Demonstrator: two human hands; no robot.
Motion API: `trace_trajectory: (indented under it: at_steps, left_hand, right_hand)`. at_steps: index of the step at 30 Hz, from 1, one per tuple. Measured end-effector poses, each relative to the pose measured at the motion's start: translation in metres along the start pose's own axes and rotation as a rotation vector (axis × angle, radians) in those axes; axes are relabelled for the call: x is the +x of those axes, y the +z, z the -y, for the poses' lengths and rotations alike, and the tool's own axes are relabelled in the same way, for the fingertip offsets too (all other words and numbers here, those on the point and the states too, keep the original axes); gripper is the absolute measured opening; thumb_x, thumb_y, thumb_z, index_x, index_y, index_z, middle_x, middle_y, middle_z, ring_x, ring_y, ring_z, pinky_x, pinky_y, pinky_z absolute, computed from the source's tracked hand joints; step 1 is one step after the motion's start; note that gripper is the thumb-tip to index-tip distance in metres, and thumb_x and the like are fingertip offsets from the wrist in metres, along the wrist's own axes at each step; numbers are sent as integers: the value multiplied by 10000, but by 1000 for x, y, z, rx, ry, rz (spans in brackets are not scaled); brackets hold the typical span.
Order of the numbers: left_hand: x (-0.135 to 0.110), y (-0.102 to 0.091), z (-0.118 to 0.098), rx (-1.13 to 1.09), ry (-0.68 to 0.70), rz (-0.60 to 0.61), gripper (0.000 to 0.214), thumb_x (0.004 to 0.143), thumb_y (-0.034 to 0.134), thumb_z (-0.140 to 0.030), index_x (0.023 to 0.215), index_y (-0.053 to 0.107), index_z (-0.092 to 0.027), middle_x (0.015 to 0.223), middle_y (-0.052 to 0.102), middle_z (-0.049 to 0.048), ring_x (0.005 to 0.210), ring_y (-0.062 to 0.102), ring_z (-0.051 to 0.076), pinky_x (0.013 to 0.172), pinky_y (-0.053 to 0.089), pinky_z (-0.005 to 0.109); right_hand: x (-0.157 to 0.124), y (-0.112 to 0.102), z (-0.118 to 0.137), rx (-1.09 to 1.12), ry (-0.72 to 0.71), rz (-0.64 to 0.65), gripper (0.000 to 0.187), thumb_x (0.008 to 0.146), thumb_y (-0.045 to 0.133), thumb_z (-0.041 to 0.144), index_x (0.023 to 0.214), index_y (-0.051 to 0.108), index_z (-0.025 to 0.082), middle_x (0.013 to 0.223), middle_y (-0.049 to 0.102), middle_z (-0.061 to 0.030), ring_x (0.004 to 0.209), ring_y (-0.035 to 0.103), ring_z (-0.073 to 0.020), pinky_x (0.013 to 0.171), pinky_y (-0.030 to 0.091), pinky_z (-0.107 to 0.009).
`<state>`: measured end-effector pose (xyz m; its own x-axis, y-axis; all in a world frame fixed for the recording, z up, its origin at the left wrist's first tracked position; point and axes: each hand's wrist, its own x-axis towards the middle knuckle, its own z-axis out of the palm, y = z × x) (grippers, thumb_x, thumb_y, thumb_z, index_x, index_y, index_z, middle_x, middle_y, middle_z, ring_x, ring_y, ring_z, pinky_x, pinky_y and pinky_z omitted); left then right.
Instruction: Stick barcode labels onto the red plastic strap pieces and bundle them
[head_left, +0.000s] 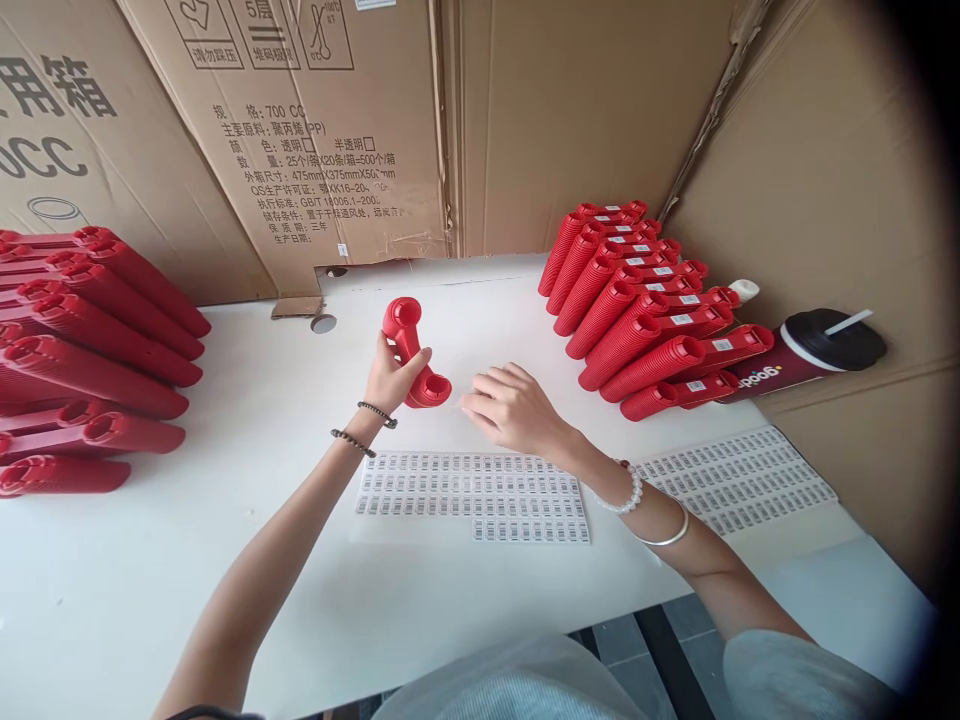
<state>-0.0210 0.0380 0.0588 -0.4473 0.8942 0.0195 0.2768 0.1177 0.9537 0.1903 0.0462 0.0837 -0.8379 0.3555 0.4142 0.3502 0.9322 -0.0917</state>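
My left hand (390, 378) is closed around a red ribbed plastic handle (412, 350), holding it above the white table (225, 540). My right hand (510, 408) hovers just right of the handle's lower end, its fingers curled and pinched together near a small label that is too small to make out. Below both hands a sheet of small barcode labels (472, 495) lies flat on the table. A second label sheet (739, 475) lies to the right.
A pile of red handles without labels (82, 350) lies at the left. A stack of labelled red handles (645, 310) lies at the right, beside a red cup with a black lid and straw (810, 355). Cardboard boxes (315, 130) wall in the back.
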Motion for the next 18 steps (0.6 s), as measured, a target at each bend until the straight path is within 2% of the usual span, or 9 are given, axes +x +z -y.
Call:
trace_trajectory:
  at_steps: [4, 7, 11, 15, 18]
  left_hand:
    - [-11, -7, 0, 69, 8, 9, 520, 690, 677, -405, 1101, 446, -186, 776, 519, -11, 618, 513, 135, 619, 433, 301]
    - [-15, -12, -3, -20, 35, 20, 491, 714, 657, -397, 1108, 448, -190, 770, 505, -18, 596, 492, 117, 604, 427, 282]
    - [-15, -20, -4, -113, 78, 107, 490, 740, 636, -386, 1157, 466, -191, 782, 517, -7, 652, 515, 127, 638, 448, 280]
    - [-15, -25, 1, 66, 114, 103, 620, 723, 653, -371, 1277, 440, -189, 858, 566, 19, 737, 549, 159, 697, 460, 314]
    - [-15, -24, 6, 204, 109, 83, 818, 693, 672, -377, 1405, 316, -188, 903, 591, 32, 742, 570, 176, 706, 460, 336]
  right_hand:
    - [6, 1, 1, 115, 2, 47, 258, 933, 425, 204, 780, 631, 183, 726, 511, -27, 694, 406, -156, 646, 248, -310]
    - [8, 7, 3, 235, 26, 65, 200, 918, 472, 218, 810, 637, 185, 727, 506, -14, 684, 421, -145, 648, 281, -293]
    - [10, 7, -1, 364, 60, 22, 165, 909, 504, 223, 853, 657, 198, 763, 535, -14, 707, 455, -146, 700, 339, -293]
    - [13, -2, 0, 438, 42, 31, 146, 903, 527, 231, 874, 667, 201, 750, 508, -4, 706, 445, -139, 713, 359, -293]
    - [16, -8, 6, 436, 25, 46, 152, 903, 522, 225, 876, 669, 201, 741, 485, 1, 693, 426, -134, 704, 360, -293]
